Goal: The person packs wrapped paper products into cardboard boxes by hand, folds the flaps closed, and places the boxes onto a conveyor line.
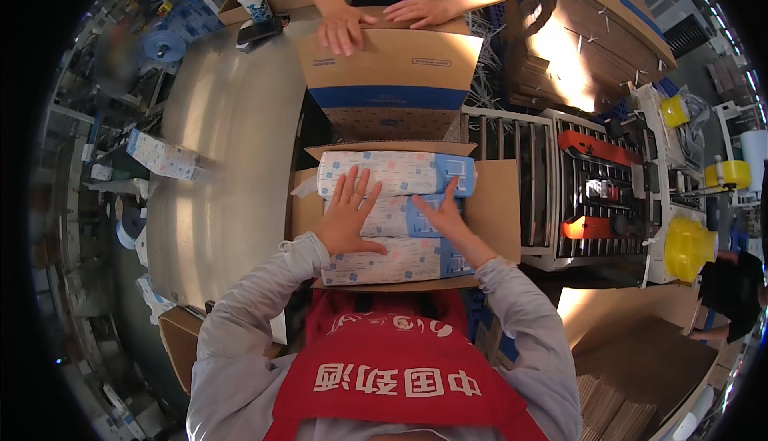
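In front of me an open cardboard box (pixel 498 211) holds three soft packs side by side, white with a small flower print and blue ends. They look like tissue packs. My left hand (pixel 349 219) lies on their left part with fingers spread, reaching from the near pack (pixel 404 265) across the middle pack (pixel 386 225) to the far pack (pixel 408 169). Over the blue ends, my right hand (pixel 450 219) has its fingers apart, touching the middle and far packs. Neither hand grips anything. What lies beneath the packs is hidden.
Beyond the box stands another carton (pixel 392 65) with a blue band, a co-worker's hands resting on it. A metal table (pixel 228 137) extends left, with a paper cup (pixel 253 0) and a phone (pixel 259 33). To the right is a roller conveyor (pixel 536 185) with orange-red guides.
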The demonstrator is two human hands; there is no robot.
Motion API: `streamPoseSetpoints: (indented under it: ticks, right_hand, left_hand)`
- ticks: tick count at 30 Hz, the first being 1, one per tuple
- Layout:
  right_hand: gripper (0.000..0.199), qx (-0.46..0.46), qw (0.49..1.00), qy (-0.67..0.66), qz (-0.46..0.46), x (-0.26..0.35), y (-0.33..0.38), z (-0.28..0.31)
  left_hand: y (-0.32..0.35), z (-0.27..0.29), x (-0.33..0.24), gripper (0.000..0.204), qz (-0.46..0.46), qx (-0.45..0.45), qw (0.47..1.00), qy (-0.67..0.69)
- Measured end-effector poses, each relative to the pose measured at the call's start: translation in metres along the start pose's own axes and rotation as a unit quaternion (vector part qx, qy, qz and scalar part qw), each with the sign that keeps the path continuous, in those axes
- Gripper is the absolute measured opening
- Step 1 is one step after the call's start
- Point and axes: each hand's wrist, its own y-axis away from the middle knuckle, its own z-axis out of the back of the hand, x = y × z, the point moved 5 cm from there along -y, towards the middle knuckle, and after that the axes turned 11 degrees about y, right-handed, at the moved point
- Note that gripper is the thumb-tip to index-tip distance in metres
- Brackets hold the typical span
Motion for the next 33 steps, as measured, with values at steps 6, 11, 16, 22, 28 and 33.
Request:
streamPoseSetpoints:
  ticks: [6, 11, 16, 22, 28, 33]
  right_hand:
    - [0.076, -0.032, 0.893, 0.431, 0.123, 0.016, 0.000, 0.006]
    - [0.070, -0.134, 0.803, 0.452, 0.366, 0.054, 0.012, -0.020]
    - [0.073, -0.063, 0.829, 0.444, 0.335, -0.001, 0.000, -0.028]
    - [0.056, -0.160, 0.883, 0.361, 0.253, 0.014, 0.023, 0.068]
    - [0.053, 0.188, 0.958, -0.087, -0.197, -0.087, 0.075, 0.126]
    - [0.056, 0.151, 0.958, 0.241, 0.029, -0.073, 0.010, 0.119]
  left_hand:
    - [0.019, -0.046, 0.040, 0.127, 0.083, -0.026, 0.996, 0.002]
    - [0.032, -0.081, 0.065, 0.126, 0.139, 0.000, 0.990, -0.027]
    - [0.049, -0.090, 0.072, 0.099, 0.048, -0.103, 0.993, -0.001]
    - [0.054, -0.091, 0.063, 0.076, 0.086, -0.100, 0.991, 0.037]
    - [0.050, -0.094, 0.063, 0.070, 0.063, -0.109, 0.992, 0.019]
    - [0.047, -0.083, 0.076, 0.063, 0.099, -0.137, 0.986, 0.009]
